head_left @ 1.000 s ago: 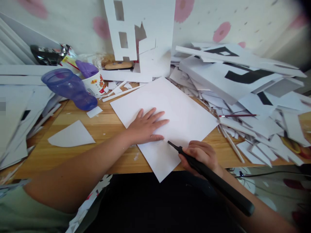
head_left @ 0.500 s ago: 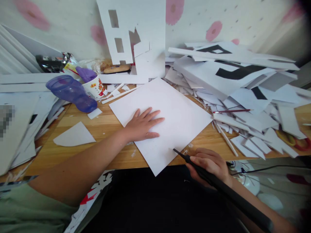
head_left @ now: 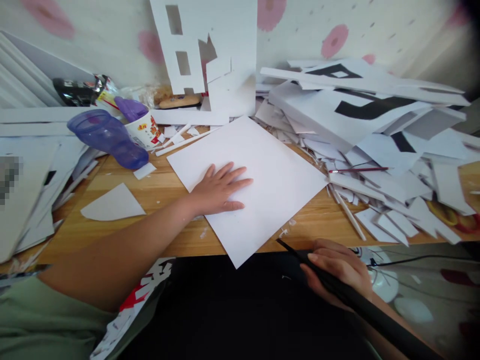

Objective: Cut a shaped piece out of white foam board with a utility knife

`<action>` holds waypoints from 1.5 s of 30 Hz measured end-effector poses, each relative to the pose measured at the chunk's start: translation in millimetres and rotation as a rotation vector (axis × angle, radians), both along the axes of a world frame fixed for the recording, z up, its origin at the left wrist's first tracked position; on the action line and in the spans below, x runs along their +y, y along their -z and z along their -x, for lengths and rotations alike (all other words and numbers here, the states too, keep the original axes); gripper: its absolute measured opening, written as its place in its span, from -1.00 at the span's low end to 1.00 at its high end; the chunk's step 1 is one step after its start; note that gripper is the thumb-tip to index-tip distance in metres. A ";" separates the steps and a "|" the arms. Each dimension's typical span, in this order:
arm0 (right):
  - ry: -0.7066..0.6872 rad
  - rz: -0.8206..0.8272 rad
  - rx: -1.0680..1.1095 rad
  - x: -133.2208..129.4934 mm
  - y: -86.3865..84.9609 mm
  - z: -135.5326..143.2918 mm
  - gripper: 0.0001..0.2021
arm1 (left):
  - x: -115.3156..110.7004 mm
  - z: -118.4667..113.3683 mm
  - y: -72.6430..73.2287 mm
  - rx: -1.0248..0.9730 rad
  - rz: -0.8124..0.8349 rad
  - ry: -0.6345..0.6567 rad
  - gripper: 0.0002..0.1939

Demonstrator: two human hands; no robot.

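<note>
A square white sheet lies corner-on across the table, its near corner jutting past the front edge. My left hand rests flat on the left part of this sheet with its fingers spread. In my right hand is a long black pen-shaped tool with a thin tip. That tip is near the table's front edge, to the right of the sheet and apart from it. A few small white crumbs lie close by the tip. To the left of my left forearm sits a loose white piece with a curved edge.
A heap of white offcuts fills the right side, with a dark red pencil on it. At back left stand a purple translucent bottle and a paper cup. A cut-out white board leans on the wall. A black cable runs at right.
My right hand has drawn the black tool back and to the right, so its tip has left the sheet. My left hand stays flat on the sheet. The view has shifted slightly.
</note>
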State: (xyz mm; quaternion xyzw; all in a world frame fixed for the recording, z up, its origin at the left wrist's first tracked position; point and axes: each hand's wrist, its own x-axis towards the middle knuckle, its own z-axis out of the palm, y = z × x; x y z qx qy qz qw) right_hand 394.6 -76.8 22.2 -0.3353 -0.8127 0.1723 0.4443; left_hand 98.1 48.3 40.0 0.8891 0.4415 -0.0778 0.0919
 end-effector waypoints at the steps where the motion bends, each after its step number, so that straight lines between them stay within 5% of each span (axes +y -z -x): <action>1: 0.017 -0.056 -0.002 -1.1 -3.7 -1.9 -0.63 | -0.3 -0.2 -0.5 0.003 -0.001 -0.002 -0.26; 7: -0.051 -0.021 0.062 3.0 -45.1 -20.5 -0.72 | -2.7 -1.5 -5.7 0.005 0.010 -0.008 -0.28; 9: 0.021 0.001 0.108 9.0 -51.5 -23.2 -0.74 | -2.9 -1.6 -6.0 -0.001 0.011 -0.008 -0.28; 12: 0.160 0.228 0.294 27.7 -43.9 -13.5 -0.68 | -2.8 -0.9 -4.4 -0.017 0.013 -0.006 -0.25; 17: -0.069 0.714 0.589 70.1 -18.9 21.6 -0.60 | -2.2 1.6 0.5 -0.063 0.017 0.004 -0.15; 23: -0.164 1.037 0.584 89.4 -20.3 37.6 -0.65 | 0.1 3.2 7.1 -0.104 0.004 0.020 -0.07; 27: -0.169 0.984 0.633 98.9 -23.4 43.6 -0.66 | 1.6 4.2 7.8 -0.137 0.024 0.031 -0.06; 35: 0.196 0.895 0.558 105.2 -19.0 69.2 -0.71 | 0.2 9.3 1.9 -0.193 0.045 0.147 -0.35; 45: 0.185 0.799 0.459 101.6 1.3 65.5 -0.80 | 2.1 13.9 1.8 -0.203 0.140 0.187 -0.29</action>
